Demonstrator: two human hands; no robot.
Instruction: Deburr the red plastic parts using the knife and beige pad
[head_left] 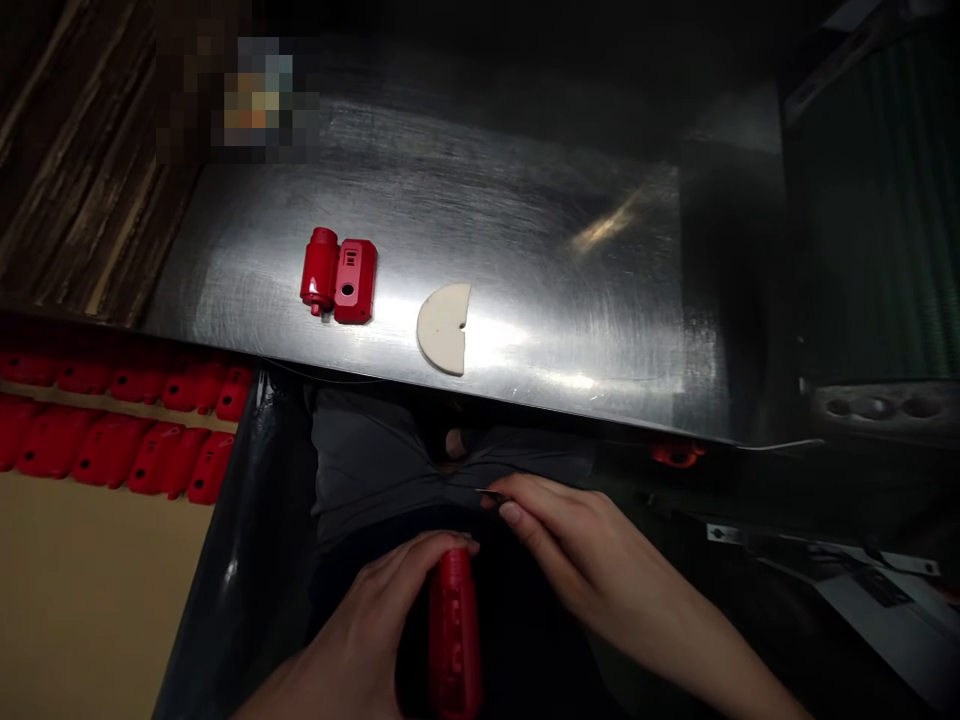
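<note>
My left hand (390,585) is closed around a red plastic housing (454,635), held over my lap at the bottom of the view. Its hollow, ribbed side shows, and the lower end runs to the frame's edge. To its right, my right hand (577,540) pinches a small thin blade (487,492). The blade's tip points left, above the housing and apart from it; its handle is hidden by my fingers. On the metal table ahead lie a red cylindrical part (320,268) and a red boxy housing (355,282), side by side.
A cream half-disc with a notch (444,330) lies on the metal table (510,220). Rows of red housings (90,440) sit on a tan surface at left, beside a dark plastic bag (232,560). Machine parts (877,405) stand at right. An orange-red object (677,455) sits below the table edge.
</note>
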